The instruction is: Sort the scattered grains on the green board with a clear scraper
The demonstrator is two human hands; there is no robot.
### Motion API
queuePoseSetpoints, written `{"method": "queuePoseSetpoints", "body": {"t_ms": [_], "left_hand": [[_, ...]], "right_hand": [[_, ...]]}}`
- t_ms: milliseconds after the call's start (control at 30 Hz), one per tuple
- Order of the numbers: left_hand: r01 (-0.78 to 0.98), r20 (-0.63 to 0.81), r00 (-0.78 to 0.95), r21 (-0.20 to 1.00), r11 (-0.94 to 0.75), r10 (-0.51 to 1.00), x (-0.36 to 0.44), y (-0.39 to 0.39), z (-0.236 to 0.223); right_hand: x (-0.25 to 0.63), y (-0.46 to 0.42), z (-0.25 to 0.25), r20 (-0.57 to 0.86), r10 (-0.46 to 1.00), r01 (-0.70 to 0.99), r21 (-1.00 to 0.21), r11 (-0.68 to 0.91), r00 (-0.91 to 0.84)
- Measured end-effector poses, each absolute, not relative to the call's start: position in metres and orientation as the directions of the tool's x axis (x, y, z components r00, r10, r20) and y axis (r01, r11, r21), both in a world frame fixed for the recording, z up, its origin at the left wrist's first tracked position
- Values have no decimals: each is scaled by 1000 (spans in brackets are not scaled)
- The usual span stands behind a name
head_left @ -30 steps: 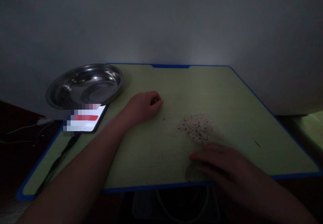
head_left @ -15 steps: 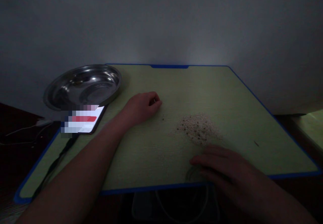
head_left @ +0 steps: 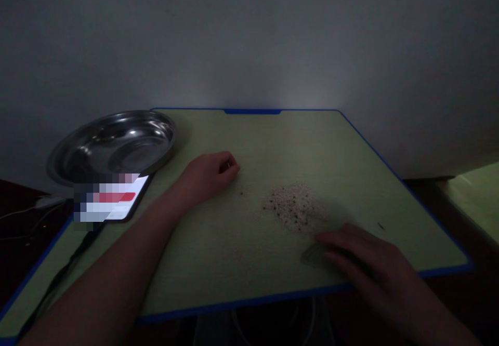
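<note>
Partly pixelated, the phone screen glows unreadably; right hand beside granules.

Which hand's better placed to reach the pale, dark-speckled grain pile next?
Right, probably. The right hand is open, its fingertips close to the near edge of the pale, dark-speckled grain pile. The left hand is curled and farther off, left of the pile.
</note>
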State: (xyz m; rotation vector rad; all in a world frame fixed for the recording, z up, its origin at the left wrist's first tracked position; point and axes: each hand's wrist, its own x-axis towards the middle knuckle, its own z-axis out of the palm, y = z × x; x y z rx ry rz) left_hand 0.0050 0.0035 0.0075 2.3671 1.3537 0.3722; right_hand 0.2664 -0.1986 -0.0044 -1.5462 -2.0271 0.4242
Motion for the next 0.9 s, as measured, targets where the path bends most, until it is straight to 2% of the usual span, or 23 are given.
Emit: {"method": "queuePoseSetpoints", "body": {"t_ms": [167, 467, 667, 900], "left_hand": [[768, 6, 489, 470, -434, 872, 5, 3, 10], [764, -7, 487, 487, -423, 873, 4, 2, 14], [761, -7, 499, 483, -434, 867, 3, 3, 11], [744, 18, 507, 495, -448, 862, 2, 5, 6]], "right_hand": [[274, -180, -8, 278, 946, 809, -510, 293, -167], [285, -133, 1, 270, 939, 836, -446, 319, -214], [284, -157, 10, 243, 954, 809, -517, 281, -177], [257, -172, 1, 203, 943, 759, -560, 332, -263]]}}
